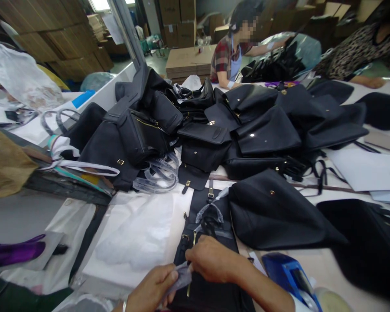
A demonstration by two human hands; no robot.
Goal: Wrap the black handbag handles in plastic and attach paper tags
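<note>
A black bag point(211, 288) with a gold zipper and small buckles lies in front of me on the table. Over its lower left part, my left hand point(156, 284) pinches a crumpled piece of clear plastic wrap point(182, 277) between thumb and fingers. Just beside it, my right hand point(211, 260) is closed at the far end of the wrap, above the bag's zipper. What its fingertips grip is hidden. A handle partly wrapped in plastic point(219, 212) rests on the bag's upper part.
Black bags point(266, 130) are heaped across the far side. White sheets with clear plastic point(133, 238) lie at left, a blue tape dispenser point(287, 277) at right. Another black bag point(279, 212) adjoins mine. A co-worker in plaid point(222, 60) sits opposite; another person's patterned sleeve point(347, 47) shows at right.
</note>
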